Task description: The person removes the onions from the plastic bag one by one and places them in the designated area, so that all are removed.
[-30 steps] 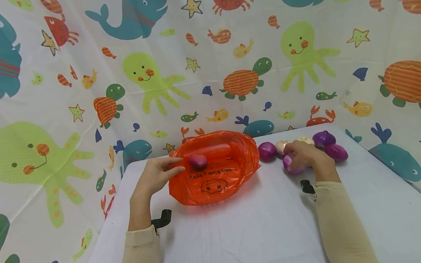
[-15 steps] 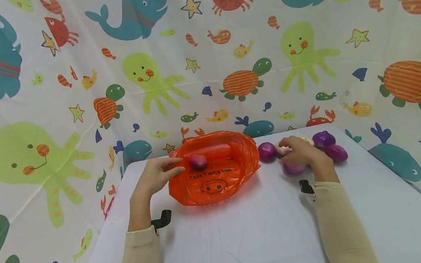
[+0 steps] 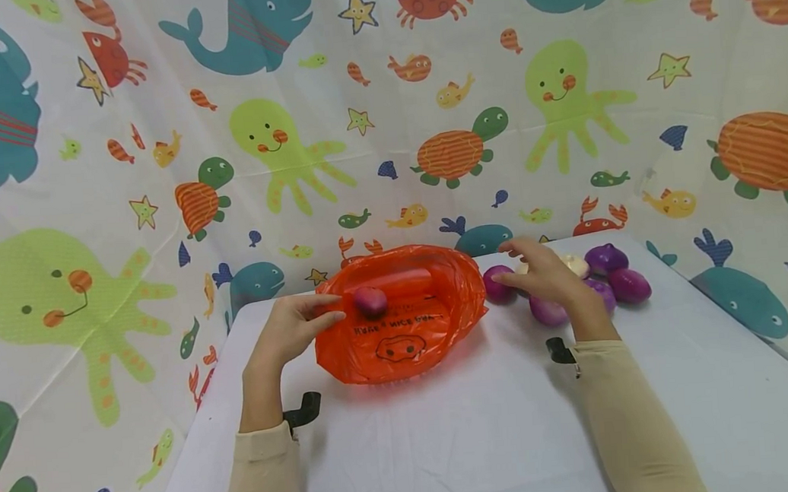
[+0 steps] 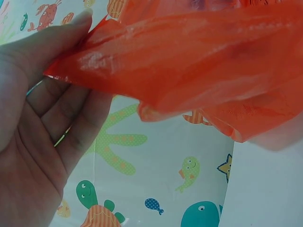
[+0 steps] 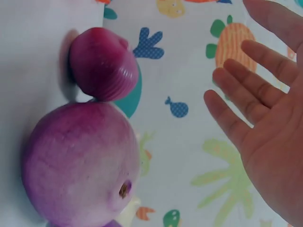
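An orange-red plastic bag (image 3: 402, 360) stands with its mouth spread wide on the table, and one red onion (image 3: 370, 302) shows inside it. My left hand (image 3: 283, 334) holds the bag's left edge; the left wrist view shows the film between thumb (image 4: 78, 26) and fingers. My right hand (image 3: 547, 272) hovers over the onions right of the bag, holding nothing, its fingers extended and spread apart. Its thumb overlaps the red onion (image 3: 496, 292) nearest the bag in the head view. A large, paler purple onion (image 5: 80, 163) lies below this hand, beside a smaller red onion (image 5: 102, 64).
Behind and right of my right hand sit several more onions: a dark purple one (image 3: 606, 259), a red one (image 3: 630, 287) and a pale cream one (image 3: 576, 265). White cloth covers the table (image 3: 449, 440). A sea-animal patterned curtain (image 3: 384, 109) rises along the back and left.
My right hand has let go of the large purple onion, opened its fingers and moved left and back towards the red onion nearest the bag. Left hand and bag stay still.
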`<state>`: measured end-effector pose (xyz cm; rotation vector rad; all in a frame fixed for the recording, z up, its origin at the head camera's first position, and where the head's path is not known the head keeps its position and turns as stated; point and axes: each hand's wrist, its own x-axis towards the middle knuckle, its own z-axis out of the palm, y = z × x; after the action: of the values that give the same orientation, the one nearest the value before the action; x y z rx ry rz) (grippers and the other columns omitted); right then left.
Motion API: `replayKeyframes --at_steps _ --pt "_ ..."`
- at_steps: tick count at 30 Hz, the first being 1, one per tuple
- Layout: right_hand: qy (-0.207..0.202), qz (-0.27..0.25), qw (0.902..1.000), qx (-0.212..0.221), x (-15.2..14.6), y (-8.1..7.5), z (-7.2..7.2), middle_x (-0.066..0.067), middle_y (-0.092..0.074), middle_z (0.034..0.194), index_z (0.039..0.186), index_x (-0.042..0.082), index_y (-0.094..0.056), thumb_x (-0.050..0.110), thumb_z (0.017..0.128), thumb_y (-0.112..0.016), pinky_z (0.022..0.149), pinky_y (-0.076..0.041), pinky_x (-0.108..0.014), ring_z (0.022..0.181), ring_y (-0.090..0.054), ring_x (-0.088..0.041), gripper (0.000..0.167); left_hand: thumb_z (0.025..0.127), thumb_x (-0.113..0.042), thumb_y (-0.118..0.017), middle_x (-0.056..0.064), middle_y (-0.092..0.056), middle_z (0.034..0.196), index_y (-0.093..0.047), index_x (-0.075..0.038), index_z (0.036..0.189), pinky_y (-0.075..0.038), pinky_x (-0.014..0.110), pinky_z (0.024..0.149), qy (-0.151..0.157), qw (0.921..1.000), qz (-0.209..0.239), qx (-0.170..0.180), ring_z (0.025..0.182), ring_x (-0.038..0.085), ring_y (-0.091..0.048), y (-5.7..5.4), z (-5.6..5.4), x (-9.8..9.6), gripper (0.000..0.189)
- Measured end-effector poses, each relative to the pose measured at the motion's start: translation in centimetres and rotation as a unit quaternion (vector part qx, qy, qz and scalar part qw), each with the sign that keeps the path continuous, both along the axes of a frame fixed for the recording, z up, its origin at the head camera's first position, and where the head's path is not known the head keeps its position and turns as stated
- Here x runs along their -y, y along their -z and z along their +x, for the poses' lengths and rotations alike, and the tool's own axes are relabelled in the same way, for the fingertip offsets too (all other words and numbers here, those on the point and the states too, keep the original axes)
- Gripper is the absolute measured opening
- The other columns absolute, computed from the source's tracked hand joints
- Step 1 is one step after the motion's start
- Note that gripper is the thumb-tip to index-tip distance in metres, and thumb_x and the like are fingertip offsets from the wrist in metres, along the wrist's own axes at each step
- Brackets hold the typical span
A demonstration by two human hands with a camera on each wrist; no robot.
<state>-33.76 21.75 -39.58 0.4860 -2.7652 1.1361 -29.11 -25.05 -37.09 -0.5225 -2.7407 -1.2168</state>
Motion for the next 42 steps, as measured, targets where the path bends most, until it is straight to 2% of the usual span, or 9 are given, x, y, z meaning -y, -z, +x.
replayKeyframes --at_steps 7,12,20,25,30,36,42 --pt "-0.026 -0.019 0.9977 -0.060 1.4 -0.5 0.2 -0.014 -0.047 0.159 0.153 0.015 -0.049 0.034 0.092 -0.081 0.109 -0.046 -0.066 0.138 -0.049 -0.041 0.071 0.094 -0.034 -0.079 0.003 -0.078 0.106 -0.077 -0.021 0.125 -0.065 0.036 0.083 0.000 1.0000 0.000 -0.002 0.092 0.020 -0.073 0.0 0.0 0.0 0.034" --pt "-0.053 -0.032 0.9950 -0.079 2.9 -0.9 0.6 -0.011 -0.046 0.160 0.154 0.017 -0.048 0.033 0.090 -0.083 0.110 -0.046 -0.065 0.140 -0.049 -0.039 0.074 0.094 -0.034 -0.079 0.002 -0.079 0.105 -0.077 -0.021 0.125 -0.064 0.034 0.081 0.001 1.0000 -0.001 -0.002 0.090 0.020 -0.073 -0.1 0.0 -0.1 0.034" --pt "-0.103 -0.035 0.9869 -0.119 5.6 -1.2 1.2 -0.011 -0.047 0.158 0.151 0.013 -0.052 0.028 0.092 -0.081 0.113 -0.046 -0.062 0.143 -0.047 -0.034 0.068 0.094 -0.031 -0.079 0.003 -0.078 0.104 -0.077 -0.016 0.126 -0.064 0.031 0.079 0.005 1.0000 0.001 -0.004 0.089 0.020 -0.072 -0.1 0.1 -0.1 0.036" --pt "-0.117 -0.037 0.9856 -0.116 7.3 -1.2 1.6 -0.010 -0.047 0.158 0.150 0.014 -0.053 0.028 0.093 -0.080 0.112 -0.047 -0.062 0.145 -0.045 -0.034 0.065 0.094 -0.031 -0.080 0.003 -0.078 0.104 -0.077 -0.017 0.125 -0.064 0.031 0.079 0.005 1.0000 -0.002 -0.008 0.089 0.020 -0.072 -0.1 0.0 0.0 0.034" --pt "-0.130 -0.023 0.9868 -0.094 8.6 -0.7 1.7 -0.008 -0.042 0.161 0.151 0.021 -0.051 0.031 0.094 -0.079 0.110 -0.048 -0.063 0.147 -0.043 -0.035 0.064 0.093 -0.032 -0.080 0.003 -0.078 0.106 -0.078 -0.020 0.124 -0.064 0.035 0.081 0.000 0.9999 -0.009 -0.008 0.091 0.020 -0.072 -0.1 0.0 0.0 0.033" --pt "-0.149 -0.016 0.9840 -0.097 9.8 0.0 1.8 -0.011 -0.040 0.163 0.154 0.017 -0.049 0.033 0.093 -0.079 0.115 -0.042 -0.064 0.151 -0.039 -0.035 0.070 0.094 -0.032 -0.079 0.003 -0.078 0.108 -0.078 -0.020 0.125 -0.065 0.038 0.083 -0.001 1.0000 -0.005 -0.004 0.093 0.020 -0.073 -0.1 0.1 0.0 0.033" --pt "-0.161 -0.008 0.9802 -0.115 11.1 0.5 1.5 -0.011 -0.040 0.163 0.156 0.019 -0.045 0.039 0.091 -0.081 0.114 -0.044 -0.064 0.150 -0.040 -0.032 0.077 0.094 -0.034 -0.079 0.004 -0.078 0.110 -0.077 -0.019 0.127 -0.064 0.039 0.085 0.001 1.0000 -0.006 -0.002 0.095 0.021 -0.073 -0.1 -0.1 -0.1 0.037"
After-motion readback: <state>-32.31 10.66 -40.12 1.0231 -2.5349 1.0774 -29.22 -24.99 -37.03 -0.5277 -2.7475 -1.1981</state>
